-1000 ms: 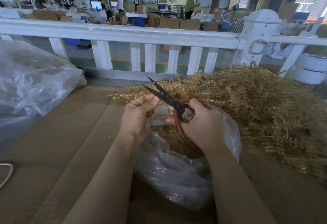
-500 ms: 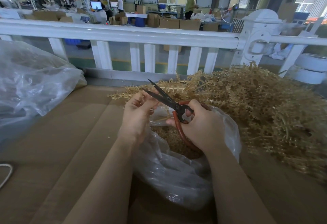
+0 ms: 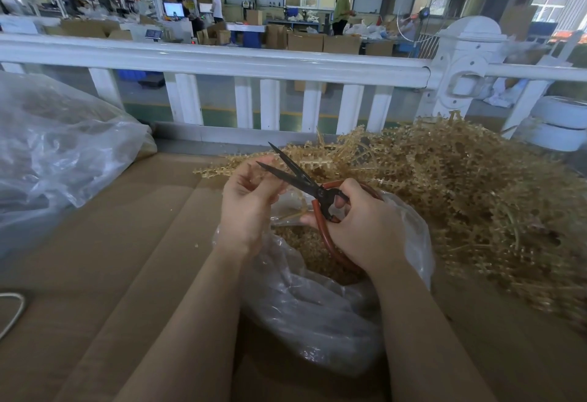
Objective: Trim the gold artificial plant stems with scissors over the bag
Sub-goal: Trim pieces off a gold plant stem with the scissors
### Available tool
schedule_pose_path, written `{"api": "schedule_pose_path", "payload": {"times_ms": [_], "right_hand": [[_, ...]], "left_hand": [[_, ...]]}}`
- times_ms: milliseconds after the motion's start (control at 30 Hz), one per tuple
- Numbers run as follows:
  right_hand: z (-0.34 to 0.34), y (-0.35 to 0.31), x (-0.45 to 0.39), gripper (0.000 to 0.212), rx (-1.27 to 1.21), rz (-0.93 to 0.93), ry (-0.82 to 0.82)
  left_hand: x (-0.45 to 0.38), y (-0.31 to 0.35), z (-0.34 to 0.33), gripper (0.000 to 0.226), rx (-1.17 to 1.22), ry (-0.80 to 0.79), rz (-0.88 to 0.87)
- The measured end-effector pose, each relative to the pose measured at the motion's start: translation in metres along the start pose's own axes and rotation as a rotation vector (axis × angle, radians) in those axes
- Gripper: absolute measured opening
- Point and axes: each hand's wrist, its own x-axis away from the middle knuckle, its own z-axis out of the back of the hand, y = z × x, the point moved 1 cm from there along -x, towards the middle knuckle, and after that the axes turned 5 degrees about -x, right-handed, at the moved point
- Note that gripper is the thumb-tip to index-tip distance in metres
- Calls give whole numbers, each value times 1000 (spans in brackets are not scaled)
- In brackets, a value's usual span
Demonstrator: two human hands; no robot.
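- My right hand [image 3: 365, 227] gripped the scissors [image 3: 313, 190] by the red-brown loop handles, fingers curled through and around them.
- Scissor blades were parted, dark tips pointing up and left, just above my left hand [image 3: 247, 201].
- Left hand had its fingers curled, fingertips close to the lower blade; it seemed to pinch a small gold piece, but what exactly it held I couldn't tell.
- Both hands sat over the open mouth of the clear plastic bag [image 3: 317, 312], which lay on the brown cardboard surface [image 3: 111, 258].
- Gold cut bits [image 3: 313, 254] lay inside the bag, under the scissor handles.
- Big pile of gold artificial plant stems [image 3: 470, 192] lay to the right and behind the bag, touching its far side; a few stems stuck out left behind my left hand.
- Second, larger clear plastic bag [image 3: 54, 160] lay on the far left, well apart from my hands.
- White railing [image 3: 222, 61] ran across behind the cardboard.
- White cord [image 3: 14, 312] looped at the left edge.
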Motion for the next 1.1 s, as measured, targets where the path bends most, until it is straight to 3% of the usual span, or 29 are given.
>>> {"api": "schedule_pose_path", "payload": {"times_ms": [333,533,833,1100], "right_hand": [[-1,0,0,53,3,0,-25],[-4,2,-1,56,-75,-20,-44],[-3,2,0,50,-145,9,-5],[-1,0,0,61,-295,10,27]], "left_hand": [[-3,-5,5,7,-51,76,-40],[-3,-3,4,27,21,96,86],[-3,0,4,14,106,181,118],[-3,-1,3,9,83,229,121]]}}
